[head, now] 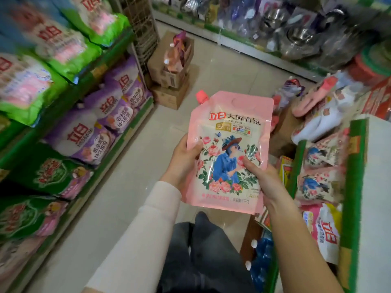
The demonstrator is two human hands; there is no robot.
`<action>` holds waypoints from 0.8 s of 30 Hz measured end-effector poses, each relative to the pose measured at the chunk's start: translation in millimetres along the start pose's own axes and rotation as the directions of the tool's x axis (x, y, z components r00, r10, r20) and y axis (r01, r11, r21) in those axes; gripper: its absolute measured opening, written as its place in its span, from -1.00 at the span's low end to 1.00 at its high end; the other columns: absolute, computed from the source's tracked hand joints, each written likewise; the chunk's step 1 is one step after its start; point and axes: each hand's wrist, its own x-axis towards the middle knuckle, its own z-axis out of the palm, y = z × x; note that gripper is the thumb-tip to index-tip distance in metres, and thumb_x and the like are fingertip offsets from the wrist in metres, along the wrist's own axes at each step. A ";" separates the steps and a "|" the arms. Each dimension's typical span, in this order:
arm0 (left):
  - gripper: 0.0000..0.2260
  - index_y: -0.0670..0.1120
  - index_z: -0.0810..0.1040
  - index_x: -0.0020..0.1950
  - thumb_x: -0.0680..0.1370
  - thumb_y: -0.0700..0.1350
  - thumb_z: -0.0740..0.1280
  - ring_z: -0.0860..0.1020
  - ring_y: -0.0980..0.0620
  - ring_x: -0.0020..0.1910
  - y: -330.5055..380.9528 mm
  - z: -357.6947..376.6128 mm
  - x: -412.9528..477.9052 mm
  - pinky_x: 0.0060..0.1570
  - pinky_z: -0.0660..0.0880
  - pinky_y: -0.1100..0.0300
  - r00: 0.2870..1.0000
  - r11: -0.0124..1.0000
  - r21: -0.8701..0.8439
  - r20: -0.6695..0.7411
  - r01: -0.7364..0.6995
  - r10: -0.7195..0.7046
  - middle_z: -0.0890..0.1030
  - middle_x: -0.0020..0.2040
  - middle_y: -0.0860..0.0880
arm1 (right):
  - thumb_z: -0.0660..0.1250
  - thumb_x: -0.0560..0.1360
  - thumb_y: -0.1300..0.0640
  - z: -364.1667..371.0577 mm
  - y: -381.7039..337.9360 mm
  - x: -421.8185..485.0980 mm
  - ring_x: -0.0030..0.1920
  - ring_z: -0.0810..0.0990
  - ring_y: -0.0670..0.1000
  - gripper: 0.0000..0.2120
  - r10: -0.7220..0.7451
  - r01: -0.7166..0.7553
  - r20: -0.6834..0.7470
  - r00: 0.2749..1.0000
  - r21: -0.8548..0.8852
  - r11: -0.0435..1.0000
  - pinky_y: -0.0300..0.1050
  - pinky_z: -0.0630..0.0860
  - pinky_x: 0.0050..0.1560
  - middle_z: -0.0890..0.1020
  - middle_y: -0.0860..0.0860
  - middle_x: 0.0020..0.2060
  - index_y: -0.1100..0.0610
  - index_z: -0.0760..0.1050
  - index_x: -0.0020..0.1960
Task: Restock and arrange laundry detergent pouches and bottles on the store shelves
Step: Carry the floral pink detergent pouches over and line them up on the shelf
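With left hand [186, 159] gripping its left edge and right hand [265, 180] pinching lower right, holds pink pouch [229, 127] above floor [131, 187], long axis pointing away from body, spout top-left. Likely goes beside matching pouches [321, 182] on right shelf [355, 166], nearest right hand.

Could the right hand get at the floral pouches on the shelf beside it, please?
Probably, but not freely: the floral pouches lie beside the right hand with nothing between, yet that hand grips the pink pouch along with the left hand, so it would have to let go.
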 end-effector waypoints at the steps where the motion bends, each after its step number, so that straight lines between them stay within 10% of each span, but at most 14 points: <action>1: -0.86 0.00 0.50 0.07 0.61 -0.20 0.20 0.68 -0.02 -0.17 1.4 -0.2 3.5 -0.23 0.61 0.10 1.000 1.000 0.009 -0.024 0.001 -0.001 0.69 -0.09 -0.05 | 0.42 0.39 0.16 0.1 -3.2 9.3 -0.28 0.70 0.04 -0.82 0.018 -0.018 0.019 1.000 -0.010 1.000 -0.10 0.63 -0.33 0.71 0.04 -0.29 0.10 0.53 -0.02; 24: -0.75 0.00 0.42 0.30 0.62 -0.09 0.19 0.63 -0.06 0.05 98.3 -137.3 67.6 0.10 0.53 -0.09 0.896 0.962 -0.187 -0.433 -0.197 0.099 0.66 0.07 -0.06 | 0.41 0.30 -0.02 190.7 -81.8 140.5 -0.19 0.70 0.11 -0.53 0.125 0.018 0.386 0.914 -0.346 0.938 0.01 0.65 -0.22 0.71 0.12 -0.17 0.17 0.50 0.13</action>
